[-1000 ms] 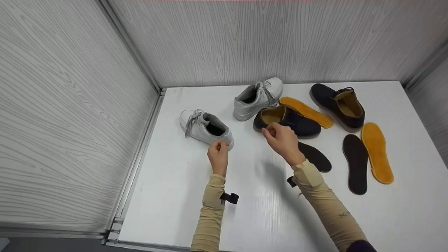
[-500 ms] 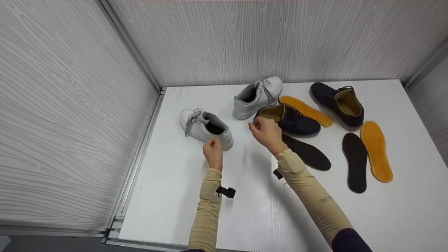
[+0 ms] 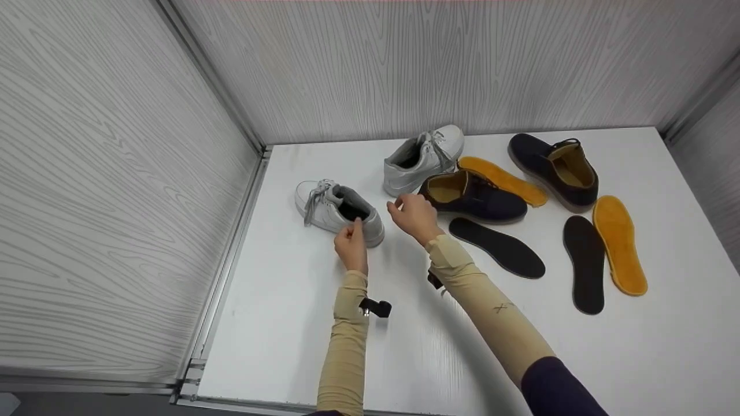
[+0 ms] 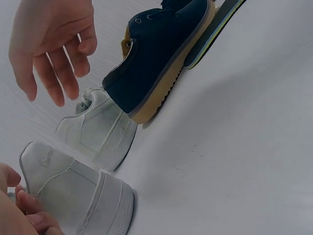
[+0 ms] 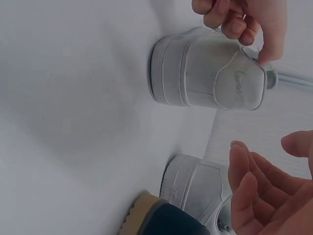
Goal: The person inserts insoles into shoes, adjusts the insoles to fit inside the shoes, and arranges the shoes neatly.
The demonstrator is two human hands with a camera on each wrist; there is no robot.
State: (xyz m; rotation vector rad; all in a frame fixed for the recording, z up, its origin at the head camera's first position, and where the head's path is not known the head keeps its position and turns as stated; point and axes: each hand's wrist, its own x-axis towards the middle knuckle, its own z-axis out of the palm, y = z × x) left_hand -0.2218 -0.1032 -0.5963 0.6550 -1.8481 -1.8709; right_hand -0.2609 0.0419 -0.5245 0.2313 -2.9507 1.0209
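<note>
My left hand (image 3: 351, 248) is over the heel of the nearer white sneaker (image 3: 326, 215), one finger extended to its collar and the others loosely bent beside it. In the right wrist view that fingertip (image 5: 265, 59) meets the top edge of the sneaker's heel (image 5: 239, 88). My right hand (image 3: 416, 216) hovers in front of the near dark blue shoe (image 3: 485, 202), holding nothing. Its fingers hang loosely bent and spread in the left wrist view, where the right hand (image 4: 54, 46) is above the second white sneaker (image 4: 95, 129).
The second white sneaker (image 3: 425, 159) stands near the back wall. Another dark blue shoe (image 3: 555, 170) is at right. Orange insoles (image 3: 618, 245) (image 3: 503, 179) and black insoles (image 3: 584, 266) (image 3: 498, 248) lie around the dark shoes. A wood-patterned panel (image 3: 115, 190) borders the white table at left.
My right hand has moved left past the near dark shoe, uncovering the black insole in front of it. My left hand has shifted slightly left, and one finger has extended toward the sneaker's collar.
</note>
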